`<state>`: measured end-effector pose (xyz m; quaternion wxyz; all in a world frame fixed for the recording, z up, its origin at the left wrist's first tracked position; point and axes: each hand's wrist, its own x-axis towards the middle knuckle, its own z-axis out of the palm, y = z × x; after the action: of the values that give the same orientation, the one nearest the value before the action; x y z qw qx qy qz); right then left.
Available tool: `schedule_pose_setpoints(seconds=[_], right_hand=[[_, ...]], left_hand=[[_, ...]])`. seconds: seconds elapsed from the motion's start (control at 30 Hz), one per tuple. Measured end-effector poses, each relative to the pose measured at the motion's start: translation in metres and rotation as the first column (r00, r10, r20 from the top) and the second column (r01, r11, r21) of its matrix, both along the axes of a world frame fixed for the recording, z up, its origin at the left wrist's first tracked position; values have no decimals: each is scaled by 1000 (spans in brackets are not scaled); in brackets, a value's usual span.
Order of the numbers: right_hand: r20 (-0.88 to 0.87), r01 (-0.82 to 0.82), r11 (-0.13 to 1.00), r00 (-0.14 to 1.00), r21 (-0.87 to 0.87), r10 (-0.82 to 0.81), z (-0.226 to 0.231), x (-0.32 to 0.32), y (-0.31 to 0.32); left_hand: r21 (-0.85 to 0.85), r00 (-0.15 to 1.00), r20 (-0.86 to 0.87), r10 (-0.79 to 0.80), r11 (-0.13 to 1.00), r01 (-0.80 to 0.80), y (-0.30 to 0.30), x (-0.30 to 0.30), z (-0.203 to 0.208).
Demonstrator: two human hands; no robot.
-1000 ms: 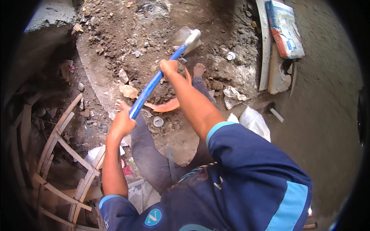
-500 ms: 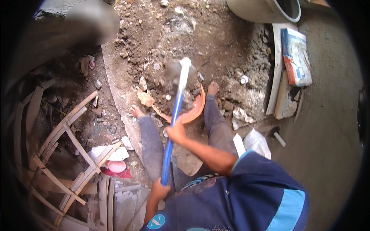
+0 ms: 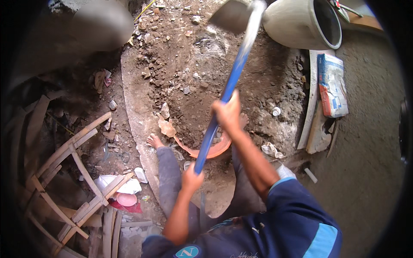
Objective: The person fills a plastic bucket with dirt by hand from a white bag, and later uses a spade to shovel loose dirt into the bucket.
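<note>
A hoe [image 3: 234, 76] with a blue handle is raised over the dug soil, its wide blade [image 3: 231, 17] blurred near the top of the view. My left hand [image 3: 192, 179] is wrapped round the handle's lower end. Farther up, my right hand [image 3: 228, 111] grips the same handle. Beneath the hoe, between my bare feet, lies an orange curved basin [image 3: 193, 152] with soil in it; the handle hides part of its rim. A tan stone [image 3: 166, 127] rests at the basin's left edge.
Loose brown soil [image 3: 172, 64] with rubble spreads ahead. At the far right a large grey pot [image 3: 288, 23] lies on its side, near a blue-and-white bag [image 3: 332, 86] on boards. A wooden lattice frame [image 3: 86, 172] stands at left, beside a pink bowl [image 3: 126, 199].
The hoe has swung up and away from the soil by the basin, toward the far right. Both hands have risen with it, still gripping the handle. The view has shifted slightly.
</note>
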<state>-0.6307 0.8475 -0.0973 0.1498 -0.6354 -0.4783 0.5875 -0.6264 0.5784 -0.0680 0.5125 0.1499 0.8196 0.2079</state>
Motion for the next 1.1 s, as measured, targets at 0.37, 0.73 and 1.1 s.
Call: schedule_pose_setpoints(seconds=[0.37,0.73,1.1], right_hand=[[434,-363,923,857,128,277,-169,-73,35],[365,-388,913,838,-123,406,-81,90,-168],[152,35,881,981,472,-120,-13,-76,68]], left_hand=[[-30,938,259,231,972,-231,46,10,-149],[-366,937,270,223,924,-115,-126,160,18],[267,1000,5,-21,963,19,101,-67,-142]])
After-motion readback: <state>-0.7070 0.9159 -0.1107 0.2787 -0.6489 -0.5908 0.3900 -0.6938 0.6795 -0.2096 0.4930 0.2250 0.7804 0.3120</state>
